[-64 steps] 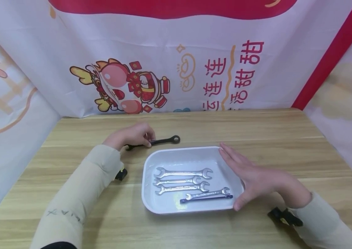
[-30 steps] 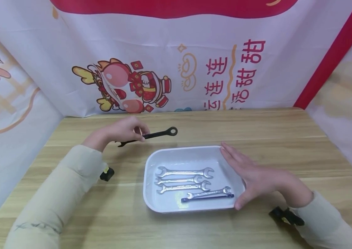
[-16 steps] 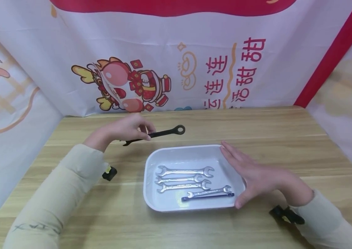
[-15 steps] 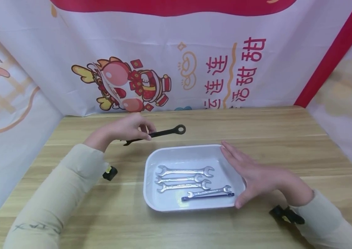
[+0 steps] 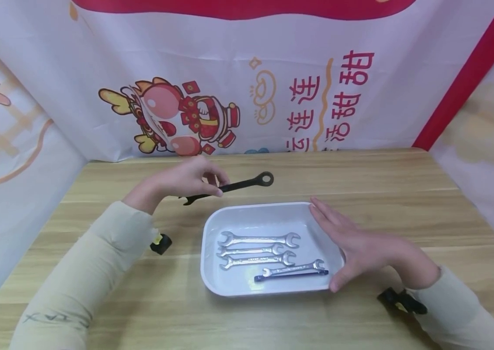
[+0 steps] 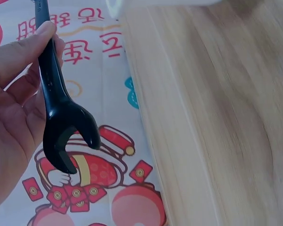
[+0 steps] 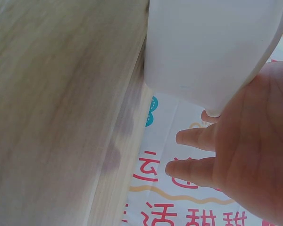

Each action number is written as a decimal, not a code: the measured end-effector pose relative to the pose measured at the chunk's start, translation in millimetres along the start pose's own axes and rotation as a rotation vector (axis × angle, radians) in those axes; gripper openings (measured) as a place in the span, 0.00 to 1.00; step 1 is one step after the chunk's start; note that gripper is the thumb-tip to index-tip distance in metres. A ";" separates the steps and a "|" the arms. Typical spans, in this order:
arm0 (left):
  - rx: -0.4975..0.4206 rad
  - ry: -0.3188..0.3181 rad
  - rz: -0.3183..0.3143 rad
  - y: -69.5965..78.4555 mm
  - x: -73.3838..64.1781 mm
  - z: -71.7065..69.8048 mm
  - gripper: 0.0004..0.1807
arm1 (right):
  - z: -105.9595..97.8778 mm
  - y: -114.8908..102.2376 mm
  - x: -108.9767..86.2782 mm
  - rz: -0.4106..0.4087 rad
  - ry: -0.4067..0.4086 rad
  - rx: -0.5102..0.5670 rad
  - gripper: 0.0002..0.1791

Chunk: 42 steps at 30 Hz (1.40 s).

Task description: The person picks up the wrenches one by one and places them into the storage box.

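Note:
Above the table, behind the white tray, my left hand pinches a black combination wrench by its shank. Its ring end points right; its open-ended jaw shows large in the left wrist view, the wrench held between thumb and fingers. My right hand rests against the tray's right end, fingers spread and mostly straight, thumb at the near corner. Inside the tray lie several silver open-ended wrenches. A small silver wrench lies against a dark blue tool, partly hidden.
The tray sits on a wood-grain table. Printed cloth hangs behind the table and along both sides. Black straps with yellow bits show at the left wrist and the right wrist.
My left hand has lifted the black wrench off the table, drawn left, then carried it back rightward behind the tray. My right hand stays at the tray's right end.

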<state>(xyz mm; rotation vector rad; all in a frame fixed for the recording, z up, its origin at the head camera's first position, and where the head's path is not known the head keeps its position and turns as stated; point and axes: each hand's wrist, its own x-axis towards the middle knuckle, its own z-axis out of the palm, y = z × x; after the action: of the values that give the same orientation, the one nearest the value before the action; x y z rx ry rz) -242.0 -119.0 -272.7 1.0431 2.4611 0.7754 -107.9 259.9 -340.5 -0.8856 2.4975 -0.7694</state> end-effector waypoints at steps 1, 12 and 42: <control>-0.008 0.003 0.014 1.4 0.1 0.3 0.12 | 0.0 -0.1 0.1 0.001 0.001 -0.001 0.79; -0.047 -0.018 0.081 26.6 4.2 9.2 0.13 | -0.1 0.9 1.0 0.002 -0.001 0.006 0.80; -0.130 -0.202 0.201 45.2 14.7 73.8 0.11 | 0.5 0.4 0.6 0.018 -0.003 -0.001 0.79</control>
<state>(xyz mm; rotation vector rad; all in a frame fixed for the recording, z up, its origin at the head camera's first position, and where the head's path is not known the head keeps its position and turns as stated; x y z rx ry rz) -189.4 -56.5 -304.8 1.2666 2.1308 0.8337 -108.3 259.6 -341.2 -0.8633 2.5003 -0.7603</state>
